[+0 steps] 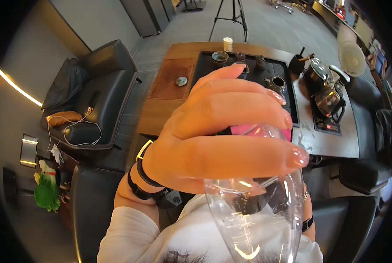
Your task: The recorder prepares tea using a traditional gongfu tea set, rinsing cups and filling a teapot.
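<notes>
My left hand (222, 121) is raised close to the camera, its fingers and thumb curled around a clear transparent vessel (258, 223). The vessel's rounded lower part hangs below the thumb, over my white shirt. Beyond the fingers shows something bright pink (242, 130), mostly covered, so its kind is unclear. A strip of my right forearm (309, 215), with a black band, appears behind the vessel's right side. My right hand is hidden behind the vessel and left hand; its grip cannot be made out.
A wooden tea table (161, 115) carries a black tea tray (202, 70) with a bowl (220, 57) and a small teapot (277, 83). A lid (181, 81) rests on a brown mat (169, 70). Glass kettle (329, 100) at right. Black armchair (107, 88) at left; tripod (232, 19) beyond.
</notes>
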`<action>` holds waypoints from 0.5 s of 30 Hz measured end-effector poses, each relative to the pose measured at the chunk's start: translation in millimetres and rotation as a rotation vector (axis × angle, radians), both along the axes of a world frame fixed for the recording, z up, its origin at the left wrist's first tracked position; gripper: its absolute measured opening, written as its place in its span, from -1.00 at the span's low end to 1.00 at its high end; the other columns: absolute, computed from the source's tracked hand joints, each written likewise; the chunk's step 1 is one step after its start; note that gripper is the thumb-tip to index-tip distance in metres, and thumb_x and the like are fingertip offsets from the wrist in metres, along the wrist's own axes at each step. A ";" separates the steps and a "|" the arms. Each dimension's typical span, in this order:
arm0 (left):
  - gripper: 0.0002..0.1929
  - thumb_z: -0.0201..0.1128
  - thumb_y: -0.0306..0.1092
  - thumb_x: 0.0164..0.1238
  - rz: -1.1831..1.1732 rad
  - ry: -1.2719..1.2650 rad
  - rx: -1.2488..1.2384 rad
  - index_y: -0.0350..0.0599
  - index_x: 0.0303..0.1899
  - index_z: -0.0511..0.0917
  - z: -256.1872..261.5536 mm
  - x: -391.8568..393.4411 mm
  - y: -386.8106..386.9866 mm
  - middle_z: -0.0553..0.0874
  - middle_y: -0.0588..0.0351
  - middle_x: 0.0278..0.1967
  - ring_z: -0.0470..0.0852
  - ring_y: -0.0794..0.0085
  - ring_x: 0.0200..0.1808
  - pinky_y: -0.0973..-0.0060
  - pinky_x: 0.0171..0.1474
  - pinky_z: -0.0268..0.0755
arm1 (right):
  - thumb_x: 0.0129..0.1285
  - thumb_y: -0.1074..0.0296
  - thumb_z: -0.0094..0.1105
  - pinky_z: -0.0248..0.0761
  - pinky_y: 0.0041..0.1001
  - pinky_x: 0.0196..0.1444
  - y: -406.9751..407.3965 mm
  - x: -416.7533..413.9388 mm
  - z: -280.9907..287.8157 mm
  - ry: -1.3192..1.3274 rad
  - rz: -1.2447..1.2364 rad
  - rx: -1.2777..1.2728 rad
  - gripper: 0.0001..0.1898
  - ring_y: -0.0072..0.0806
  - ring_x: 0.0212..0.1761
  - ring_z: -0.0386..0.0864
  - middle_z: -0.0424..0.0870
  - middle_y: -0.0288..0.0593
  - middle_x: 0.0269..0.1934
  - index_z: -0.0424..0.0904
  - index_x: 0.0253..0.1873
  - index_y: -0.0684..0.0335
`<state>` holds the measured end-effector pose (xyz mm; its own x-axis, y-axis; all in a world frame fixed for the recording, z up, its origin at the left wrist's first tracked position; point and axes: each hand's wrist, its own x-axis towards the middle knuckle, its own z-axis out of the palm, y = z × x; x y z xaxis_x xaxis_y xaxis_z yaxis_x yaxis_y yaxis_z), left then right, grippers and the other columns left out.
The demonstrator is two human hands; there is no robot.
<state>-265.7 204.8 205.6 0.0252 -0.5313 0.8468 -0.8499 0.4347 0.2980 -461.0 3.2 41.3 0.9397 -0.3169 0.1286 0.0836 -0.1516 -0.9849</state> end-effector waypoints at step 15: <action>-0.79 0.31 -0.36 0.47 0.043 -0.279 -0.072 -0.19 0.03 0.66 49.1 23.1 40.9 0.72 -0.29 -0.02 0.67 -0.26 0.17 -0.46 0.52 0.15 | 0.37 0.66 0.36 0.49 -0.47 0.28 2.6 10.1 -8.7 0.025 0.059 0.001 -0.64 -0.53 0.08 0.63 0.71 -0.22 0.09 0.58 0.22 0.30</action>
